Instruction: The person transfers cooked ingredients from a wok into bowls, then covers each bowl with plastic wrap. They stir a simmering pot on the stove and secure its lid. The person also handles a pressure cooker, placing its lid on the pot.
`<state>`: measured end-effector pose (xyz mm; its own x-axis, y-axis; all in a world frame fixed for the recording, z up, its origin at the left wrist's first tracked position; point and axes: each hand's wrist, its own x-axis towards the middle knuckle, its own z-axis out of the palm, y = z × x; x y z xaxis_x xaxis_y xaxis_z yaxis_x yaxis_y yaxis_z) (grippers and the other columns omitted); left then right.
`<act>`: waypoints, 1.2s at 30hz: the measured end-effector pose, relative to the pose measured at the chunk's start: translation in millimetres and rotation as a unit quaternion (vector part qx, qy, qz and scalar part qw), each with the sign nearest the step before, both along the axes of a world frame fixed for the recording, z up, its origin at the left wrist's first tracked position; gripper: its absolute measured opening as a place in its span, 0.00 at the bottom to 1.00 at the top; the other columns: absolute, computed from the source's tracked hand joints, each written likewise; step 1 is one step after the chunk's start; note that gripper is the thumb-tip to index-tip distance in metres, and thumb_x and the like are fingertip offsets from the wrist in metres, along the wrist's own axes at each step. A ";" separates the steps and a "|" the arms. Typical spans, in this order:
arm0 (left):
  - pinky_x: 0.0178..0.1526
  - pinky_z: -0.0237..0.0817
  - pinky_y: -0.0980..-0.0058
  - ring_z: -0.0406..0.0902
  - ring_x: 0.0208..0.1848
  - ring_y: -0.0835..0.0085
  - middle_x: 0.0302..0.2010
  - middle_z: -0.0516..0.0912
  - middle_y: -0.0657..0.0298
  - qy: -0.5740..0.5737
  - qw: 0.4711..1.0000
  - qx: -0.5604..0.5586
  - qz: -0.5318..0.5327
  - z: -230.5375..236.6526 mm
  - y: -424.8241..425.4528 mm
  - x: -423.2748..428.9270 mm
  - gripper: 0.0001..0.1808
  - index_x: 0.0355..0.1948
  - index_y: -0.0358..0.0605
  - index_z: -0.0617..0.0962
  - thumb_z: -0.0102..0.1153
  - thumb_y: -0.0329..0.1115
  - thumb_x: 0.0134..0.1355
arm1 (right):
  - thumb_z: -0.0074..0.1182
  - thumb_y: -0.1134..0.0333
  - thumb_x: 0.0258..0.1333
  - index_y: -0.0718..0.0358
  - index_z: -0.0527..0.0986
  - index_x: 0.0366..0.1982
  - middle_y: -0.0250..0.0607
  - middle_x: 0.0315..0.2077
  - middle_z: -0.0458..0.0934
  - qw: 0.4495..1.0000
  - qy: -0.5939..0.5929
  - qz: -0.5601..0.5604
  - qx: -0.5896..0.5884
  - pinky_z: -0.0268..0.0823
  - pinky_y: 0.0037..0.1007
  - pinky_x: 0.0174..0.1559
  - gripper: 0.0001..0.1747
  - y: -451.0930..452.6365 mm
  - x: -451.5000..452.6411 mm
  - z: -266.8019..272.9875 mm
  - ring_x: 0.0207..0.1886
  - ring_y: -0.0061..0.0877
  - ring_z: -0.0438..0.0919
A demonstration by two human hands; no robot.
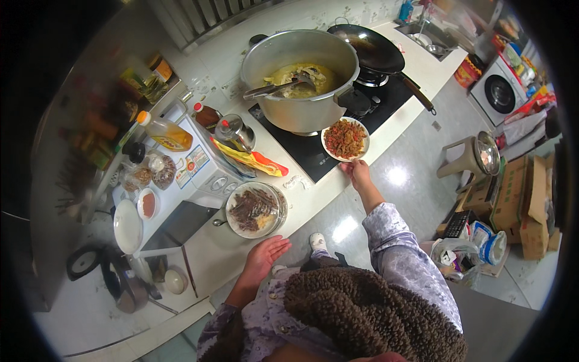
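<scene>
My right hand point(355, 172) grips the near rim of a white plate of chopped red and brown food point(345, 139) at the front edge of the black gas hob point(312, 158). With its fingers extended and holding nothing, my left hand point(267, 253) is in front of the counter, just below a plate of dark food scraps point(253, 210). Behind the right hand's plate, a large aluminium pot point(301, 108) stands on the hob. It holds yellowish broth with pieces of food, and a metal utensil point(276, 89) rests across its rim.
A black wok point(375, 50) sits on the far burner, its handle jutting past the counter edge. Left stand a kettle point(235, 131), a yellow-red packet point(253, 158) and a white appliance point(203, 167) with bottles and bags on top. Cardboard boxes point(509, 203) and a stool point(461, 158) are on the floor at right.
</scene>
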<state>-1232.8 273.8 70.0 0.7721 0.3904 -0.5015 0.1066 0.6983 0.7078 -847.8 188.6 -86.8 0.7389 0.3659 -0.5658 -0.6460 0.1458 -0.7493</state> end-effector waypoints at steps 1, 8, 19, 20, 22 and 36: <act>0.62 0.64 0.64 0.73 0.56 0.53 0.52 0.73 0.37 0.005 1.000 -0.003 0.006 0.4 -1.3 -0.2 0.22 0.52 0.22 0.68 0.40 0.36 0.68 | 0.33 0.68 0.68 0.73 0.64 0.45 0.51 0.33 0.77 1.000 0.004 0.004 0.003 0.76 0.27 0.36 0.14 0.6 -0.5 0.4 0.30 0.32 0.80; 0.61 0.65 0.65 0.74 0.56 0.54 0.52 0.73 0.38 -0.019 0.999 -0.025 0.029 -6.3 -10.2 13.1 0.22 0.52 0.22 0.68 0.40 0.36 0.69 | 0.36 0.74 0.66 0.73 0.64 0.48 0.47 0.34 0.77 0.999 -0.028 -0.002 -0.026 0.76 0.26 0.34 0.13 2.7 13.2 6.5 0.29 0.29 0.80; 0.61 0.65 0.65 0.74 0.56 0.55 0.51 0.74 0.39 -0.005 0.996 -0.054 0.064 -4.3 -15.9 3.8 0.21 0.51 0.23 0.69 0.41 0.36 0.69 | 0.39 0.73 0.63 0.72 0.66 0.48 0.47 0.40 0.78 0.990 -0.061 0.111 -0.066 0.76 0.26 0.38 0.14 -33.7 -14.7 25.1 0.30 0.27 0.80; 0.61 0.65 0.65 0.74 0.56 0.55 0.51 0.74 0.40 0.018 0.995 -0.058 0.073 -3.2 -17.3 5.3 0.21 0.51 0.23 0.69 0.41 0.36 0.69 | 0.40 0.73 0.63 0.72 0.66 0.48 0.47 0.40 0.78 0.987 -0.072 0.127 -0.065 0.76 0.26 0.38 0.14 -40.1 -19.8 32.2 0.30 0.27 0.80; 0.61 0.65 0.65 0.73 0.56 0.55 0.51 0.74 0.40 -0.014 0.996 -0.057 0.070 -0.9 -20.4 9.3 0.21 0.52 0.24 0.69 0.41 0.35 0.69 | 0.40 0.73 0.62 0.73 0.65 0.49 0.48 0.40 0.77 0.980 -0.098 0.164 -0.058 0.76 0.26 0.39 0.15 -51.5 -29.3 50.5 0.31 0.28 0.80; 0.60 0.65 0.65 0.73 0.57 0.62 0.58 0.70 0.51 0.001 0.991 0.057 0.122 15.8 -43.0 -45.6 0.22 0.62 0.34 0.61 0.37 0.35 0.72 | 0.44 0.68 0.64 0.70 0.67 0.51 0.43 0.41 0.78 0.847 -0.100 0.521 0.039 0.74 0.24 0.37 0.17 -19.9 -180.5 162.0 0.35 0.24 0.79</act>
